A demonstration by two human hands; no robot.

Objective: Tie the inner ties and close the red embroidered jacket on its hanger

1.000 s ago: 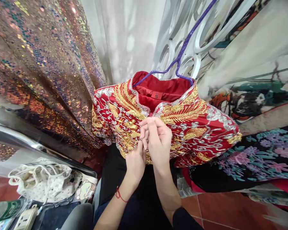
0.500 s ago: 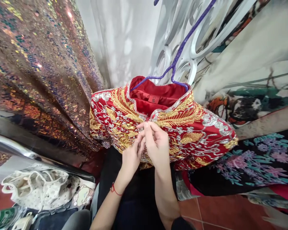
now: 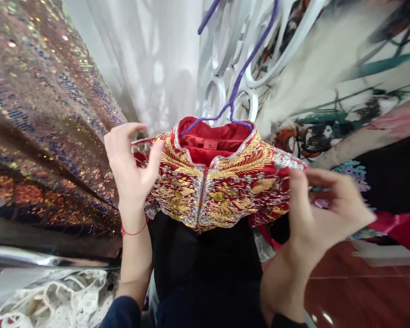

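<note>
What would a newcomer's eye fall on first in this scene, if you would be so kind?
First the red jacket with gold and silver embroidery, hanging in the middle on a purple hanger. The left hand and right hand are at its two shoulders. A sequinned fabric fills the left side.

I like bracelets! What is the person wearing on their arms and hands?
The left hand has a thin red string bracelet round the wrist. Both arms end in dark sleeves near the picture's bottom edge. The right hand looks bare, though blurred.
</note>
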